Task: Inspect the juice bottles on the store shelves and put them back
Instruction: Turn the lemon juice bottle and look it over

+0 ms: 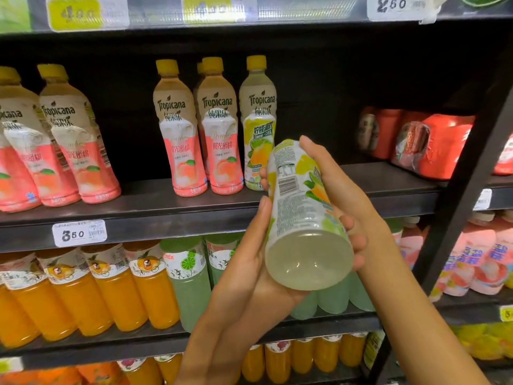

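Lemon juice bottle, tipped base-first toward you, barcode side up, held in front of the middle shelf. Your right hand curled its fingers round the far side; your left hand cradled the near side and the base, thumb along the label, fingers hidden beneath. The cap end pointed away and was out of sight.

Risk, as judged: the smooth wrap and the tilt could have let the bottle slide base-first out of your hands if either grip eased. On return, its neck could have knocked the standing lemon bottle just beyond it, which might have toppled the peach bottles beside it.

The shelf was dark, with bare room to the right of the lemon bottle. A price tag sat on its front edge; orange juice bottles and pale green bottles filled the shelf below, and red shrink-wrapped packs lay farther right.
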`<state>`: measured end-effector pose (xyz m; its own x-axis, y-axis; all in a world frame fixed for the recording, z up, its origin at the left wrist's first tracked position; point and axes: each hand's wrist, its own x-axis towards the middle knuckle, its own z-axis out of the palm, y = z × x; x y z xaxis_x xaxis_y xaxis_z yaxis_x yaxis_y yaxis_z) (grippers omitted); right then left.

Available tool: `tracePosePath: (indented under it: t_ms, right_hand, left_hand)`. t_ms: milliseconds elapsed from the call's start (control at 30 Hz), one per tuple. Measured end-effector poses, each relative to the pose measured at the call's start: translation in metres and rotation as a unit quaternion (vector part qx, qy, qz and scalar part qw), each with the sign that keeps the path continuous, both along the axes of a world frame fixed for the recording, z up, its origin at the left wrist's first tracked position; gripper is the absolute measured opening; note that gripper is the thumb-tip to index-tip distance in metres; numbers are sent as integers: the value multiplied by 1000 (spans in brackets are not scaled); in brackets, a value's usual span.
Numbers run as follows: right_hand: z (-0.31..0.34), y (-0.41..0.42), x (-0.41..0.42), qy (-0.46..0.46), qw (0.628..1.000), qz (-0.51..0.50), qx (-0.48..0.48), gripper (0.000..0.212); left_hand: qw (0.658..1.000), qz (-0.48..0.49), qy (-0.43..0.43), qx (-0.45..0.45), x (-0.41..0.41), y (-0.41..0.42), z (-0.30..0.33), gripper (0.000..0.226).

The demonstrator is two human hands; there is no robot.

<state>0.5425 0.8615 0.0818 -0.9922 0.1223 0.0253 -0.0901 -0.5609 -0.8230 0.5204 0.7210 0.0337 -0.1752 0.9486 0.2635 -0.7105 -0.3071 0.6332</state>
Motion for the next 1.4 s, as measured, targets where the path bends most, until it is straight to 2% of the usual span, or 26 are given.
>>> tracePosePath:
  t_ms: [100, 333, 433, 533, 633, 733, 800, 933, 1033, 1100, 1233, 1333, 1400]
  right_hand:
    - [1, -6, 0, -21, 1000, -3, 15, 59]
    - [3, -8, -2, -29, 999, -2, 29, 65]
    - [6, -5, -4, -9, 997, -28, 70, 55]
    - [11, 1, -5, 65, 985, -95, 125, 33]
    - [13, 7, -4, 133, 966, -132, 176, 25]
    - [11, 7, -2, 166, 959, -128, 188, 31]
    - [10, 6, 0, 175, 959, -112, 194, 39]
    - [13, 5, 6, 169, 947, -106, 250, 55]
    - [12, 0, 8, 144, 920, -178, 318, 61]
    - [9, -2, 8, 148, 909, -208, 330, 63]
    - [8, 0, 12, 206, 905, -196, 317, 50]
    - [7, -1, 17, 257, 891, -175, 331, 50]
    - [7, -3, 21, 280, 881, -154, 348, 53]
  left_hand:
    - [999, -21, -32, 19, 4, -5, 2, 56]
    - [999, 12, -42, 3, 6, -9, 3, 56]
    - [1000, 20, -19, 4, 3, -7, -5, 54]
    - [994, 90, 39, -39, -3, -1, -14, 52]
    - [969, 183, 139, -90, -13, 2, -19, 50]
    - [947, 219, 212, -105, -16, 2, -23, 68]
    - [925, 258, 254, -113, -16, 4, -27, 56]
    - [884, 339, 299, -118, -14, 9, -30, 52]
    - [857, 379, 333, -102, -15, 11, -29, 45]
    - [841, 397, 354, -95, -15, 13, -30, 42]
    - [804, 434, 396, -91, -16, 17, -30, 49]
    - [790, 449, 408, -93, -22, 19, -31, 63]
    - [781, 456, 417, -95, -26, 18, -31, 64]
